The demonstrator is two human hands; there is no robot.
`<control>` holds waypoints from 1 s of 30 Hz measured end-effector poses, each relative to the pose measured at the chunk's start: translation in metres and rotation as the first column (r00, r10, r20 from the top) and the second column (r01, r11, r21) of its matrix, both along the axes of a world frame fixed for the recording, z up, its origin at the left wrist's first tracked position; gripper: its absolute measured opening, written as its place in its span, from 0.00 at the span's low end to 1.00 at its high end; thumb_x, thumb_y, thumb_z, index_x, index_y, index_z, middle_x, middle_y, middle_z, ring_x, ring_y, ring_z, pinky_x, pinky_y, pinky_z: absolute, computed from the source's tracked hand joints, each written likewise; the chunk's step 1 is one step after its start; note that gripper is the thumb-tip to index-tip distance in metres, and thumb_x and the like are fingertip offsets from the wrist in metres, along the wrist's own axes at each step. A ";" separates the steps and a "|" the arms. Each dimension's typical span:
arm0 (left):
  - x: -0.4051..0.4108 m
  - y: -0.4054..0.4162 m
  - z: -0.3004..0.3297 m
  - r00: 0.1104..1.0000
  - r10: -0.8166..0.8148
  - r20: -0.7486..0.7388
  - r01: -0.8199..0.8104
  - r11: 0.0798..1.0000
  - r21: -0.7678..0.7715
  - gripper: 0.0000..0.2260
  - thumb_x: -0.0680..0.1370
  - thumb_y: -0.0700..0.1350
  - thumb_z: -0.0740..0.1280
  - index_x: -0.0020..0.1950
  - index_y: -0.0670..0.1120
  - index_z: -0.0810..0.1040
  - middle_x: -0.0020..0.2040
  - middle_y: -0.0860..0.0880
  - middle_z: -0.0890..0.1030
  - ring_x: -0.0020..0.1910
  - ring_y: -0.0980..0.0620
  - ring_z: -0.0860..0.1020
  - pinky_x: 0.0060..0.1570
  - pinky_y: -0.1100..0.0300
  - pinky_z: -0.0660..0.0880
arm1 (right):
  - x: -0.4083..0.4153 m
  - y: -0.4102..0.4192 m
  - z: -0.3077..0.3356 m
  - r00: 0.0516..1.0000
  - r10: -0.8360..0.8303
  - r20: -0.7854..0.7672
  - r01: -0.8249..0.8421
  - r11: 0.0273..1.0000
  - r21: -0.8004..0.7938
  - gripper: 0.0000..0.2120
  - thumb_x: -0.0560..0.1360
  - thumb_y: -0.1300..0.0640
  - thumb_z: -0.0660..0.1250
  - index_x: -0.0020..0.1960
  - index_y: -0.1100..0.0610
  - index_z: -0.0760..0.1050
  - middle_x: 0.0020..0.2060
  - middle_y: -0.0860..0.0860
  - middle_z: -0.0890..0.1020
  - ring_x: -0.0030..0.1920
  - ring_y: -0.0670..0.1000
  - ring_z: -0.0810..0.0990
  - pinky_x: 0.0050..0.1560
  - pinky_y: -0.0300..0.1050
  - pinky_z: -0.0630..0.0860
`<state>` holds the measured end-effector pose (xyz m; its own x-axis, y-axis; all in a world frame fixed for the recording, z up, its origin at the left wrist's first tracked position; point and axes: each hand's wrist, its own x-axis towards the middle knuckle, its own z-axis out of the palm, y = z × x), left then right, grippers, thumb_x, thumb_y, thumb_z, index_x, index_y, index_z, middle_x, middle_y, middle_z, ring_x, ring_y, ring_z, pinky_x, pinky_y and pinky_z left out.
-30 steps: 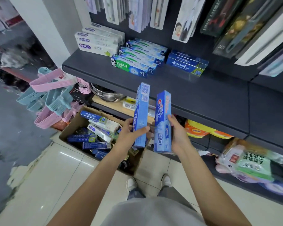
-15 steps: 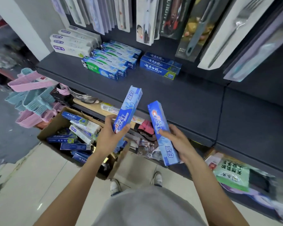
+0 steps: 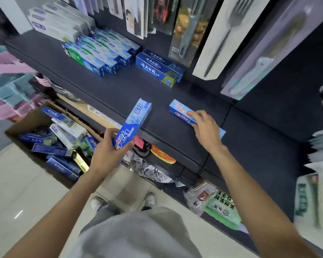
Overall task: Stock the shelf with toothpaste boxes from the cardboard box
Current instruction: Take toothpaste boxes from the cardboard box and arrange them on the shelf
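My left hand (image 3: 108, 149) grips a light blue Crest toothpaste box (image 3: 132, 125), tilted up over the front edge of the dark shelf (image 3: 157, 94). My right hand (image 3: 207, 131) holds a second blue Crest box (image 3: 181, 110) that lies flat on the shelf surface; my fingers cover its near end. The open cardboard box (image 3: 26, 118) sits on the floor at the left with several toothpaste boxes (image 3: 63, 135) jumbled inside. Stacked on the shelf further back are green-and-blue boxes (image 3: 97, 53), dark blue boxes (image 3: 158, 66) and white boxes (image 3: 56, 21).
Packaged cutlery and utensils (image 3: 227, 34) hang on the back panel above the shelf. Pink and blue plastic hangers (image 3: 9, 86) sit at the far left. Bagged goods (image 3: 218, 205) lie on the low shelf at the right. My shoes (image 3: 149, 200) stand on the tiled floor.
My right hand has carried its box up from in front of the shelf and laid it flat on the shelf. My left hand has kept its box, raised slightly. The view has shifted right.
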<state>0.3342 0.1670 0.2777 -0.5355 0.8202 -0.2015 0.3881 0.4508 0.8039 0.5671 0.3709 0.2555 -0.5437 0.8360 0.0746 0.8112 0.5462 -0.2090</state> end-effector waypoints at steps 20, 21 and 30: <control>0.038 0.041 -0.008 0.995 -0.061 0.081 0.051 0.991 0.124 0.22 0.72 0.50 0.73 0.57 0.51 0.63 0.49 0.62 0.74 0.46 0.54 0.80 0.42 0.56 0.77 | -0.084 -0.098 0.017 0.530 -0.644 -0.552 -0.268 0.490 -0.829 0.22 0.75 0.58 0.68 0.66 0.51 0.64 0.52 0.53 0.82 0.48 0.44 0.82 0.47 0.38 0.77; 0.042 0.044 -0.008 0.991 -0.092 0.096 0.079 0.988 0.130 0.22 0.72 0.48 0.73 0.58 0.51 0.63 0.49 0.62 0.74 0.46 0.54 0.80 0.42 0.56 0.77 | -0.083 -0.097 0.018 0.501 -0.658 -0.563 -0.252 0.511 -0.822 0.23 0.75 0.59 0.69 0.66 0.51 0.64 0.52 0.54 0.82 0.48 0.46 0.83 0.47 0.40 0.78; 0.051 0.061 -0.005 0.860 -0.351 0.370 0.306 0.936 0.176 0.30 0.71 0.39 0.74 0.68 0.53 0.63 0.55 0.58 0.74 0.49 0.61 0.77 0.46 0.63 0.79 | -0.047 -0.069 0.017 0.357 -0.802 -0.479 -0.251 0.411 -0.876 0.23 0.75 0.62 0.67 0.67 0.54 0.65 0.53 0.59 0.81 0.52 0.53 0.83 0.50 0.45 0.80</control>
